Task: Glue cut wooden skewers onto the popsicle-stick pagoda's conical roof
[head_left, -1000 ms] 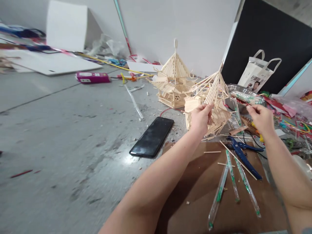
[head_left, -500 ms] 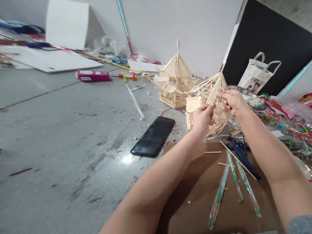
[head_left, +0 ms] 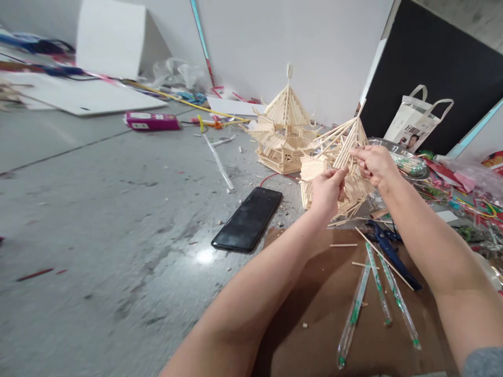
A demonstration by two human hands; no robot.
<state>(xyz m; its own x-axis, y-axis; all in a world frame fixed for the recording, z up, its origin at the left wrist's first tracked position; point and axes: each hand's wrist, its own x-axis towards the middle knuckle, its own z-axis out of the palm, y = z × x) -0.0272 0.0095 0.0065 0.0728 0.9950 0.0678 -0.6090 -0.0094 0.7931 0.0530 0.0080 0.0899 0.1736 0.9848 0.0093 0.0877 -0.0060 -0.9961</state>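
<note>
In front of me stands a model pavilion (head_left: pixel 312 170) built of thin wooden sticks, its pointed roof only partly covered. My left hand (head_left: pixel 329 189) pinches the lower end of a roof stick (head_left: pixel 346 149). Higher up on the same roof face, my right hand (head_left: pixel 373 163) is closed with thumb and forefinger at the sticks. Both hands hide part of the lower roof. Behind and to the left stands a second stick pavilion (head_left: pixel 285 139) with a fuller roof and a finial on top.
A black phone (head_left: pixel 248 220) lies left of a brown board (head_left: pixel 310 293). On the board are blue-handled cutters (head_left: pixel 395 256), loose sticks and wrapped chopsticks (head_left: pixel 356 314). A metal bowl (head_left: pixel 420 170) and a white bag (head_left: pixel 412 123) stand at right. A purple box (head_left: pixel 152 121) lies further left.
The view has shifted very slightly. Both hands keep the same hold at the pavilion roof, with no clear movement of the sticks.
</note>
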